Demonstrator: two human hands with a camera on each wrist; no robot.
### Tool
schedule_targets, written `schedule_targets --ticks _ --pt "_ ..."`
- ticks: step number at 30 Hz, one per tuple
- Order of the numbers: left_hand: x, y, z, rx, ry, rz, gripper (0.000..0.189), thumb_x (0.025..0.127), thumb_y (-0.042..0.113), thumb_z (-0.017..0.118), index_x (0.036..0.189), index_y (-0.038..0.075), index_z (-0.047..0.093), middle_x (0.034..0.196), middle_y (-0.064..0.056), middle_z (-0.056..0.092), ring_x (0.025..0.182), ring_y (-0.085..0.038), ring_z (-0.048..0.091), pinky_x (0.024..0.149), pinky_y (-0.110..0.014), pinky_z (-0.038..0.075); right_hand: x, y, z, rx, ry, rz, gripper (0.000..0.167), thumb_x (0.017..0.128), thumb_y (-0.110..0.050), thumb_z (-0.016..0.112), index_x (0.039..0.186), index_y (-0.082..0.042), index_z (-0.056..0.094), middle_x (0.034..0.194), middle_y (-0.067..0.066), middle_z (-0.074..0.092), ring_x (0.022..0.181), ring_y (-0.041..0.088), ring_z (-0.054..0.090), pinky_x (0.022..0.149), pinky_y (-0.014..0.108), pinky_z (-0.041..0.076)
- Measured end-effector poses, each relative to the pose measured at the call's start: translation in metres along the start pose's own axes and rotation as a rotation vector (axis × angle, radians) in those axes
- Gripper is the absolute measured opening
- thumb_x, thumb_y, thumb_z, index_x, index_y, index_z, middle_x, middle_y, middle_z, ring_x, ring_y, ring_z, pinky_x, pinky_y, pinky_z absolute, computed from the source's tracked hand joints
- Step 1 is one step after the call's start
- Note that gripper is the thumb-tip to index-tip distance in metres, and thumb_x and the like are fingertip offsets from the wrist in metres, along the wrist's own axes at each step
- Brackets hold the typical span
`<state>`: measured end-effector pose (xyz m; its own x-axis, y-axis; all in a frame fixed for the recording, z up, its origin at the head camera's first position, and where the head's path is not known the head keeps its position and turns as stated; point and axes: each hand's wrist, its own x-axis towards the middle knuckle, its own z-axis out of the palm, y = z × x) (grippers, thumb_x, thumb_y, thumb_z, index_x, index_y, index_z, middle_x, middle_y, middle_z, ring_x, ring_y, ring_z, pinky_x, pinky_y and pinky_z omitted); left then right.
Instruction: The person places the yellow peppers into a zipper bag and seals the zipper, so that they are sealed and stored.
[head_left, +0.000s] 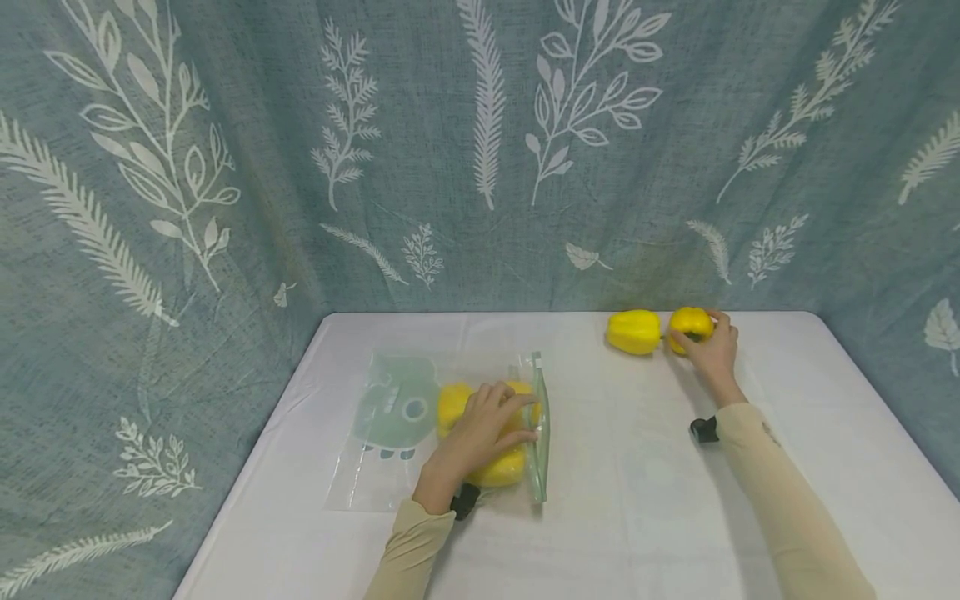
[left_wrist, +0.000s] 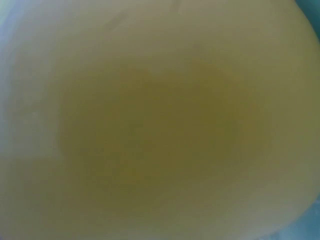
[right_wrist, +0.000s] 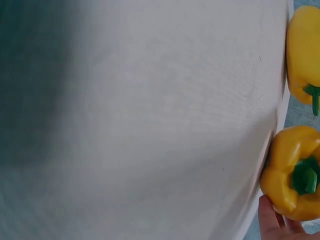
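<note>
A clear zip bag (head_left: 397, 421) with a green cartoon print lies flat at the centre left. Yellow bell peppers (head_left: 501, 468) show inside it, partly hidden under my left hand (head_left: 476, 433). That hand rests over the bag, thumb and forefinger reaching toward its green zip strip (head_left: 543, 442). Blurred yellow-brown fills the left wrist view. At the far right of the table, my right hand (head_left: 712, 354) grips a yellow bell pepper (right_wrist: 285, 172), its green stem facing me. Just left of it lies another yellow bell pepper (head_left: 633, 332) on its side.
A white cloth covers the table (head_left: 630, 517). Blue-green curtains (head_left: 420, 167) with white leaf patterns hang behind it and at both sides. The two loose peppers are near the back edge.
</note>
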<state>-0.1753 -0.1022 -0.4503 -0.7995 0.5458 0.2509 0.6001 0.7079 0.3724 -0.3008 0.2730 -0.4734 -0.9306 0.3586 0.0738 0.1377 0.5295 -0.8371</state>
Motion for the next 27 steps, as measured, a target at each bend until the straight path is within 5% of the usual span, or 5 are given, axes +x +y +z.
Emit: schedule_targets --ticks 27 --pt "-0.002 0.0 0.004 0.019 0.015 0.012 0.048 0.088 0.046 0.056 0.13 0.024 0.049 0.102 0.003 0.042 0.089 -0.014 0.033 0.08 -0.029 0.029 -0.01 -0.002 -0.011 -0.001 0.006 0.003 0.075 0.085 -0.031 0.063 0.144 -0.006 0.023 0.138 0.027 0.027 0.126 0.041 0.03 0.102 0.054 0.026"
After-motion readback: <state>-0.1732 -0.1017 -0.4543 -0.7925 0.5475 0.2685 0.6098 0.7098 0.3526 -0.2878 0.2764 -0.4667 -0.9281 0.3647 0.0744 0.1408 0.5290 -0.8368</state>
